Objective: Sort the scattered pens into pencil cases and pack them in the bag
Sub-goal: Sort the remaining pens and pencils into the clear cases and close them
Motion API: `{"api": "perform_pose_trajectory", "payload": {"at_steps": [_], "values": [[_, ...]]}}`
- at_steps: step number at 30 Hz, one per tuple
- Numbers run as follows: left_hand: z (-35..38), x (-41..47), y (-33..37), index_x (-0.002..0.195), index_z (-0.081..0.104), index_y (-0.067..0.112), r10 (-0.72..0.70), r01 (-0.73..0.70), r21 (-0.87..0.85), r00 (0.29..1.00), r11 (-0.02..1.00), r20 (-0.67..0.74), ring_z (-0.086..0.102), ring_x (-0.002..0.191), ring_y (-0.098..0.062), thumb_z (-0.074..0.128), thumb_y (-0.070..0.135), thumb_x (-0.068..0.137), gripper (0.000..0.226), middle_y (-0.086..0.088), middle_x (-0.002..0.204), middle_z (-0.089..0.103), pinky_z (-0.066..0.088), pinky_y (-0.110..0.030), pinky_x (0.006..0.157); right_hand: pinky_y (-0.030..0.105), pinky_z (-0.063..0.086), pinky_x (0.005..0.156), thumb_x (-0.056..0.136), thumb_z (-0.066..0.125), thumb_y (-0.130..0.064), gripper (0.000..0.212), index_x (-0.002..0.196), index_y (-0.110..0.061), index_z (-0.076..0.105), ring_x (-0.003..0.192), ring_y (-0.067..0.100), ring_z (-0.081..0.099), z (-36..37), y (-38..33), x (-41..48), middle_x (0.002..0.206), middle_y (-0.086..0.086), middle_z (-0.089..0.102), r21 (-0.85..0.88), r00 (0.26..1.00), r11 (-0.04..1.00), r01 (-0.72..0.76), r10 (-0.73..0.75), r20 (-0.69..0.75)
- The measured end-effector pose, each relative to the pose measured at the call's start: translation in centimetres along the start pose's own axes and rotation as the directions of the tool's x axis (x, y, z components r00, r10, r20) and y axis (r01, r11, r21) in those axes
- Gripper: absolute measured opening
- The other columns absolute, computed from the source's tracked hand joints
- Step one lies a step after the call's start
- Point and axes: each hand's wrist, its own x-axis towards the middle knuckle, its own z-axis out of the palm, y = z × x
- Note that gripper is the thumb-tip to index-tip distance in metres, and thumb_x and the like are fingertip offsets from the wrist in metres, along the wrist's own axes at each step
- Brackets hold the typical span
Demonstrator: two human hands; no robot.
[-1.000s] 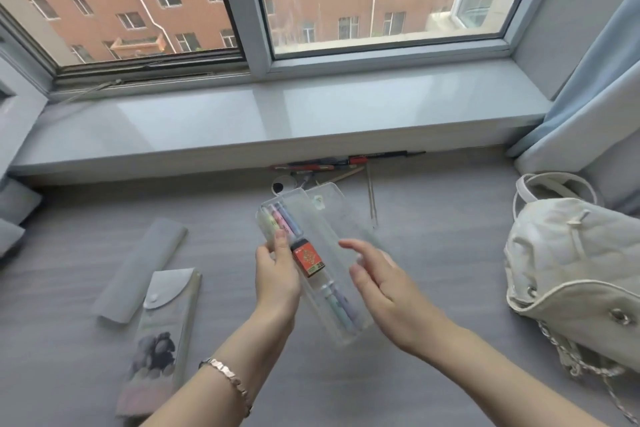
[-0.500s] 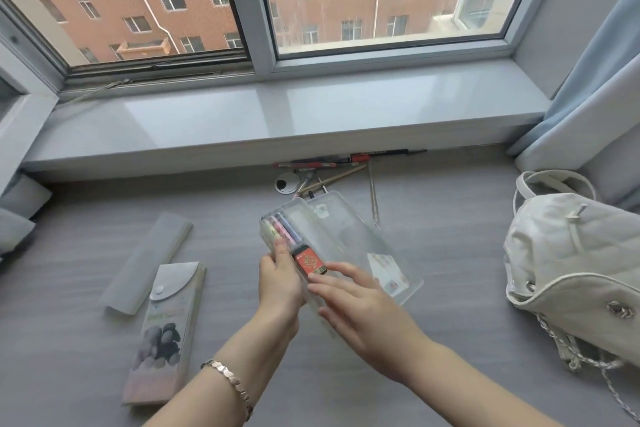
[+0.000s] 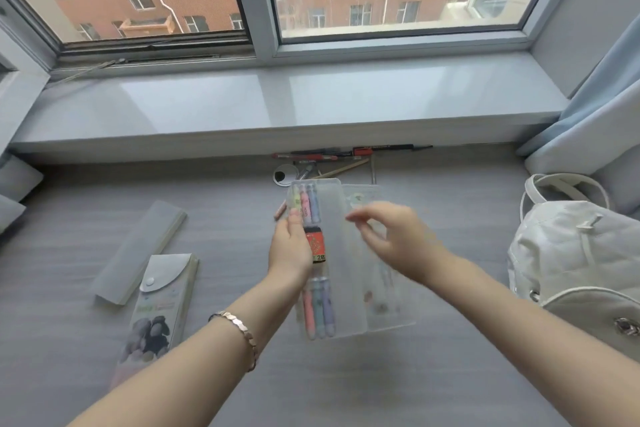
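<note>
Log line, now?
left hand: grips open clear pencil case | right hand: over lid, nothing held | loose pens: by windowsill | white bag: right

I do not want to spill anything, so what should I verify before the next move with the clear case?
1. Left hand grips the clear case: ok.
2. Markers lie flat inside it: ok.
3. Lid shut: not ok, it lies open to the right.
4. Right hand empty: cannot tell, blurred above the lid.
5. All pens gathered: not ok, loose pens lie by the sill.
6. Bag open: cannot tell.
</note>
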Motion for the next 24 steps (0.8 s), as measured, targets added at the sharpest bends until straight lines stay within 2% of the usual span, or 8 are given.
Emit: {"api": "perform_pose_trajectory", "payload": {"at_steps": [2, 5, 8, 12, 15, 18, 20, 24], "values": [[0.2, 0.9, 0.5, 0.118, 0.051, 0.009, 0.016, -0.017, 0.044, 0.999, 0.999, 0.034, 0.053, 0.069, -0.009, 0.020, 0.038, 0.101, 0.046, -0.002, 0.093, 0.060, 0.039, -0.023, 0.059, 0.023, 0.038, 0.093, 0.087, 0.051, -0.001, 0.025, 0.108, -0.004, 0.066, 0.108, 0.023, 0.059, -0.9, 3.1, 2.6, 0.112, 0.009, 0.066, -0.119, 0.982, 0.975, -0.188, 0.191, 0.013], [0.6, 2.2, 1.0, 0.115, 0.052, 0.011, 0.017, -0.021, 0.081, 0.999, 0.997, 0.043, 0.053, 0.067, -0.007, 0.020, 0.041, 0.100, 0.046, -0.008, 0.109, 0.060, 0.040, -0.021, 0.058, 0.033, 0.034, 0.105, 0.088, 0.040, 0.000, 0.042, 0.129, -0.006, 0.048, 0.126, 0.026, 0.044, -1.3, 8.4, 6.2, 0.137, 0.009, 0.047, -0.368, 0.904, 0.866, -0.339, 0.408, 0.127], [1.0, 3.7, 1.1, 0.103, 0.050, 0.015, -0.001, -0.001, 0.102, 1.000, 0.995, 0.020, 0.051, 0.066, -0.006, 0.020, 0.042, 0.100, 0.041, -0.008, 0.107, 0.059, 0.039, -0.021, 0.057, 0.041, 0.038, 0.102, 0.086, 0.038, 0.004, 0.046, 0.132, -0.004, 0.042, 0.125, 0.032, 0.041, -1.2, 12.0, 10.0, 0.140, 0.012, 0.040, -0.560, 0.870, 0.780, -0.278, 0.452, 0.198], [1.4, 5.4, 0.7, 0.113, 0.053, 0.015, -0.026, 0.024, 0.083, 1.000, 0.996, 0.011, 0.055, 0.076, -0.007, 0.020, 0.042, 0.099, 0.045, -0.009, 0.120, 0.056, 0.038, -0.027, 0.069, 0.040, 0.038, 0.095, 0.084, 0.042, 0.004, 0.044, 0.128, -0.003, 0.041, 0.118, 0.033, 0.046, -0.8, 14.1, 14.2, 0.130, 0.017, 0.046, -0.733, 0.875, 0.662, -0.154, 0.437, 0.210], [1.5, 6.4, 0.3, 0.121, 0.052, 0.011, -0.053, 0.054, 0.082, 0.999, 0.995, -0.010, 0.056, 0.092, -0.016, 0.022, 0.040, 0.100, 0.047, -0.009, 0.125, 0.055, 0.037, -0.025, 0.079, 0.039, 0.037, 0.098, 0.086, 0.044, 0.002, 0.053, 0.136, -0.003, 0.031, 0.124, 0.033, 0.041, 0.0, 15.3, 15.6, 0.137, 0.019, 0.039, -0.819, 0.854, 0.566, -0.096, 0.470, 0.225], [1.6, 7.2, 0.0, 0.126, 0.051, 0.010, -0.072, 0.073, 0.076, 0.997, 0.994, -0.017, 0.054, 0.111, -0.021, 0.022, 0.040, 0.099, 0.049, -0.010, 0.130, 0.054, 0.040, -0.029, 0.091, 0.041, 0.039, 0.096, 0.086, 0.043, 0.003, 0.049, 0.134, 0.001, 0.031, 0.123, 0.036, 0.040, 0.7, 16.2, 16.0, 0.136, 0.022, 0.039, -0.851, 0.852, 0.521, -0.066, 0.474, 0.224], [1.8, 7.6, -0.4, 0.129, 0.049, 0.010, -0.081, 0.082, 0.074, 0.997, 0.994, -0.020, 0.052, 0.118, -0.022, 0.023, 0.040, 0.099, 0.050, -0.009, 0.132, 0.054, 0.038, -0.032, 0.099, 0.043, 0.042, 0.092, 0.088, 0.038, 0.003, 0.044, 0.132, 0.005, 0.032, 0.120, 0.036, 0.043, 0.9, 16.9, 15.8, 0.132, 0.024, 0.043, -0.816, 0.829, 0.552, -0.172, 0.528, 0.182], [1.6, 7.3, -0.9, 0.131, 0.048, 0.011, -0.072, 0.072, 0.013, 0.997, 0.997, -0.024, 0.054, 0.115, -0.019, 0.023, 0.039, 0.099, 0.049, -0.006, 0.127, 0.057, 0.038, -0.026, 0.094, 0.045, 0.045, 0.088, 0.090, 0.035, 0.004, 0.044, 0.134, 0.005, 0.029, 0.114, 0.039, 0.050, 0.5, 18.3, 15.4, 0.133, 0.025, 0.039, -0.770, 0.771, 0.556, -0.314, 0.622, 0.135]]}}
